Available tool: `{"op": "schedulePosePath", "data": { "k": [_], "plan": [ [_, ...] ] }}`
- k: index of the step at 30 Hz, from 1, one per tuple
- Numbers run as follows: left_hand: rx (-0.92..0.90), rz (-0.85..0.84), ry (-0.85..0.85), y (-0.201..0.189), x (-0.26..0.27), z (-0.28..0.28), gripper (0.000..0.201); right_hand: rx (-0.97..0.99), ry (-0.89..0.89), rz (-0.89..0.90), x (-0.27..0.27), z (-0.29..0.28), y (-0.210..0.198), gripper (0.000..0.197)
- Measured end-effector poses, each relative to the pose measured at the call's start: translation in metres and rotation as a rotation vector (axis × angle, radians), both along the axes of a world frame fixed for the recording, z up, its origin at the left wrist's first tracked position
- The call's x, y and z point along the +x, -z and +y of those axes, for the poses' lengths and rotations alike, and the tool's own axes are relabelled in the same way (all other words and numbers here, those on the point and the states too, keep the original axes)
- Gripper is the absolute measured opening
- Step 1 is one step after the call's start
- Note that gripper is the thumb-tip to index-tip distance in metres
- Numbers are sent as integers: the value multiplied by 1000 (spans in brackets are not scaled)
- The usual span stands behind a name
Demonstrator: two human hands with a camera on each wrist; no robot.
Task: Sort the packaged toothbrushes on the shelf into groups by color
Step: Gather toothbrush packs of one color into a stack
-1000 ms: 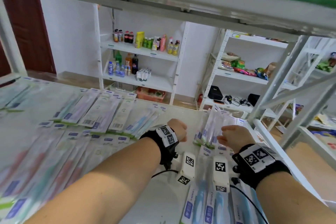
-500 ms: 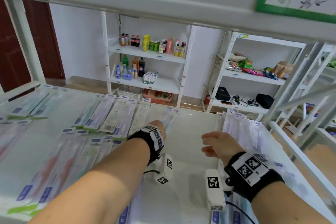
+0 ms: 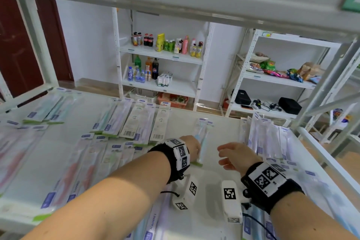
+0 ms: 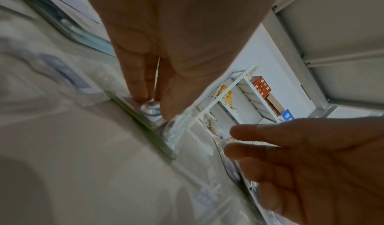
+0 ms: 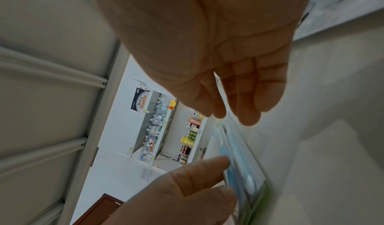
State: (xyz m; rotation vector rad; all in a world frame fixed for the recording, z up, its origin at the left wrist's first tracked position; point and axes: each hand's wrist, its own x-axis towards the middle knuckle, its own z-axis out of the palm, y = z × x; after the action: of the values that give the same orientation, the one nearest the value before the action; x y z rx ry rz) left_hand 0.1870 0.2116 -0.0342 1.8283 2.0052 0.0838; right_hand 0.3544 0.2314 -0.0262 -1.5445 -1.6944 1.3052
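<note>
Toothbrush pack (image 3: pixel 201 142), clear plastic, blue brush, now laid left of white pack bundle (image 3: pixel 261 138), pinched by left hand (image 3: pixel 191 147); right hand (image 3: pixel 233 155) slack-fingered, empty; blue group begun.

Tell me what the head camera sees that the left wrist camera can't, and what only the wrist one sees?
Only the head view shows the rows of packaged toothbrushes across the white shelf, and the drink bottles on a far rack. Only the left wrist view shows the left hand's fingertips on a packet's clear blister by its green edge. Both show the left hand, the right hand with relaxed fingers holding nothing, and the blue toothbrush packet.
</note>
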Motion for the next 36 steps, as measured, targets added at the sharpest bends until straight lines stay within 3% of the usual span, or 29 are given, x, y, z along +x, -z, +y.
{"op": "schedulePosePath", "data": {
  "k": [5, 15, 22, 27, 36],
  "plan": [
    [105, -136, -90, 1, -17, -17, 49, 8, -45, -24, -23, -6, 1, 14],
    [73, -336, -219, -28, -72, -43, 34, -27, -152, -82, -45, -19, 4, 12],
    [-30, -307, -245, -24, -92, -76, 25, -70, -273, -125, -66, -36, 2, 3],
    [-19, -357, -276, -23, -99, -89, 19, -159, -455, -244, -78, -61, 2, 10],
    [10, -406, -277, -28, -114, -108, 14, -63, -359, -283, -108, -70, 6, 22]
  ]
}}
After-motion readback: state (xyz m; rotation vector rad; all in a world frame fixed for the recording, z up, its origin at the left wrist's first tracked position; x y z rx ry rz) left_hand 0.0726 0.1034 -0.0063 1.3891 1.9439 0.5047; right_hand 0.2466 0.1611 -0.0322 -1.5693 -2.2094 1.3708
